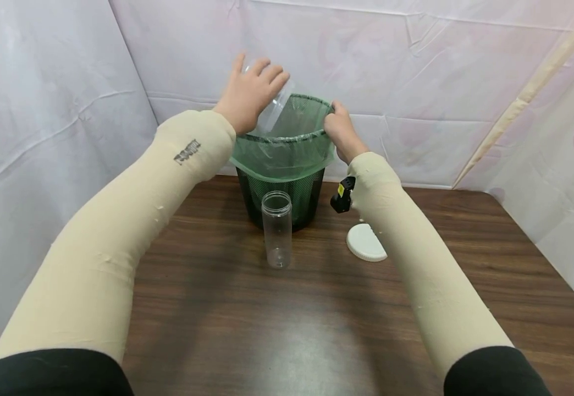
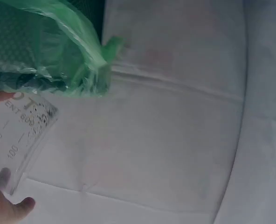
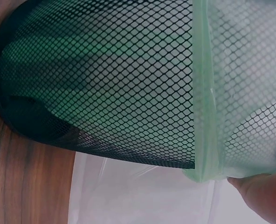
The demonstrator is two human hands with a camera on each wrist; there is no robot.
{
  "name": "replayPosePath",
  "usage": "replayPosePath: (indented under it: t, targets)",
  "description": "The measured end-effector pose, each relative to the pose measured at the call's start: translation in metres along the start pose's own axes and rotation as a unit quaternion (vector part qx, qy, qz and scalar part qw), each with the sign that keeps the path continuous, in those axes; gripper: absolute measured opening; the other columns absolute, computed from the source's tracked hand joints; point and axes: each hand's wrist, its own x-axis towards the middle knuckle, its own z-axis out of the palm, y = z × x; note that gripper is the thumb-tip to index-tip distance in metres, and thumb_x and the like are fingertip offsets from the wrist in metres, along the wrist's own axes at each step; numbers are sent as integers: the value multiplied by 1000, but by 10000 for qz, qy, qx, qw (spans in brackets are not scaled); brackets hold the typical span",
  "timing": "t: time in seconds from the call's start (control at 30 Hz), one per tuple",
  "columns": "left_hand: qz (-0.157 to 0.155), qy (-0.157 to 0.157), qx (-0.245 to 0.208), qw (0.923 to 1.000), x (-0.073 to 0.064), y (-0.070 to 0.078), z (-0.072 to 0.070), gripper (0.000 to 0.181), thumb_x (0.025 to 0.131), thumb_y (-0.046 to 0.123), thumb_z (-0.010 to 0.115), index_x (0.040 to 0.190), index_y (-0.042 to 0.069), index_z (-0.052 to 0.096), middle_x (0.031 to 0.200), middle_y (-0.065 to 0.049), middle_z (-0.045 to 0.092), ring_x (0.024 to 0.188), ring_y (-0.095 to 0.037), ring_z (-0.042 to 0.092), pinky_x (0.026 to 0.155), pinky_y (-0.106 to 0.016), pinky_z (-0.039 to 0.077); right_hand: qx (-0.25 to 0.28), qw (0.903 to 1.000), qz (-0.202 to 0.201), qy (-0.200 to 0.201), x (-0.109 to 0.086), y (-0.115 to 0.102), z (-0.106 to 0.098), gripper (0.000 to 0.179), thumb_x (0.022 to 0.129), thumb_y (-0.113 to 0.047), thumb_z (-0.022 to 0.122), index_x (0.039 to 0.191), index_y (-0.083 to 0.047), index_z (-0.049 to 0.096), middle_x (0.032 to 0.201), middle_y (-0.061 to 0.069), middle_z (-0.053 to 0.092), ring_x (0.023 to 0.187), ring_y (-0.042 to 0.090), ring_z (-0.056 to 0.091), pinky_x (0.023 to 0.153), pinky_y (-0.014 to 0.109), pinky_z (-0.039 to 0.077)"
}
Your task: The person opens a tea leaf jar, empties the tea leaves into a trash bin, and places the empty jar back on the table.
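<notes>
My left hand (image 1: 251, 96) holds a clear measuring cup (image 1: 273, 114) tipped over the mouth of a black mesh wastebasket (image 1: 313, 192). In the left wrist view, printed marks and dark specks show near the base of the cup (image 2: 17, 126). A green plastic bag (image 1: 287, 162) lines the basket and folds down over its rim. On the basket's right side, my right hand (image 1: 342, 129) grips the rim through the bag. The right wrist view has only part of that hand (image 3: 261, 196), at the bag's folded edge.
A clear, lidless plastic jar (image 1: 277, 234) stands upright on the brown wood table (image 1: 267, 330), in front of the basket. Right of it a white screw lid (image 1: 364, 243) lies flat, partly behind my right forearm. Pale cloth (image 1: 391, 66) hangs close behind the basket.
</notes>
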Motion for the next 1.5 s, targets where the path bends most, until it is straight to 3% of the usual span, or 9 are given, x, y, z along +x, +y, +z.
replayPosePath:
  t: [0.17, 0.37, 0.47, 0.63, 0.8, 0.9, 1.0, 1.13, 1.5]
  targets:
    - [-1028, 100, -1356, 9854, -2, -6, -2, 104, 68, 3, 75, 151, 8, 13, 153, -13, 23, 140, -32, 17, 111, -56, 7, -56, 10000, -37, 8, 0, 1, 2, 64, 94, 1, 19, 154, -17, 4, 159, -4, 0, 143, 8, -1, 113, 26, 11]
    - [-1871, 556, -2751, 9414, -7, -10, -4, 115, 60, 23, 89, 150, 12, 19, 148, -7, 35, 134, -25, 31, 107, -46, 24, -400, 9991, -156, -53, 1, 1, 1, 57, 102, -17, 26, 154, -18, 2, 159, -2, 0, 144, 12, 5, 113, 30, 16]
    - [-2109, 820, -3650, 9031, -9, -11, -8, 114, 57, 20, 91, 149, 16, 23, 142, -2, 40, 129, -18, 38, 105, -36, 29, -946, 9937, -588, 153, 1, 1, -2, 62, 102, -35, 33, 154, -18, 4, 159, 2, 2, 144, 15, 9, 113, 33, 18]
    - [-2288, 1006, -4951, 8321, -11, -5, -14, 114, 59, 21, 91, 148, 16, 20, 144, 2, 36, 127, -11, 37, 101, -25, 33, -1534, 9685, -1874, 579, -3, -1, -12, 64, 99, -45, 38, 153, -19, 15, 156, 0, 15, 141, 8, 15, 111, 25, 16]
    - [-2280, 1148, -6035, 7554, -12, 6, -25, 112, 58, 19, 92, 146, 13, 23, 143, 1, 32, 129, -10, 31, 99, -19, 31, -27, 9570, -2898, -154, -16, -13, -26, 64, 96, -28, 53, 150, -12, 25, 150, 2, 33, 136, 4, 27, 107, 18, 20]
    - [-2045, 1166, -6438, 7281, -15, 14, -33, 108, 59, 16, 91, 145, 11, 26, 140, -1, 34, 128, -12, 33, 100, -19, 32, 993, 9421, -3064, -928, -27, -20, -33, 74, 88, -23, 66, 149, -6, 27, 146, 10, 39, 134, 14, 35, 106, 23, 29]
    - [-1724, 1058, -6745, 7100, -21, 22, -40, 103, 63, 14, 89, 145, 10, 26, 139, -2, 35, 128, -14, 35, 100, -22, 34, 1619, 9263, -3020, -1566, -39, -27, -36, 94, 75, -27, 82, 147, -3, 29, 143, 14, 41, 132, 21, 39, 104, 28, 34]
    - [-1385, 864, -7023, 6929, -29, 33, -48, 99, 66, 13, 86, 146, 8, 26, 140, -3, 36, 127, -17, 40, 97, -23, 39, 1798, 9139, -3074, -1951, -56, -33, -38, 109, 61, -31, 90, 147, 0, 29, 143, 18, 41, 132, 24, 41, 105, 31, 34]
    - [-767, 530, -7280, 6792, -44, 66, -45, 92, 73, 15, 80, 146, 6, 25, 138, -3, 38, 117, -18, 49, 94, -26, 42, 1457, 9330, -2925, -1507, -98, -17, -48, 93, 67, -21, 88, 142, 3, 38, 135, 21, 49, 121, 28, 51, 101, 33, 39]
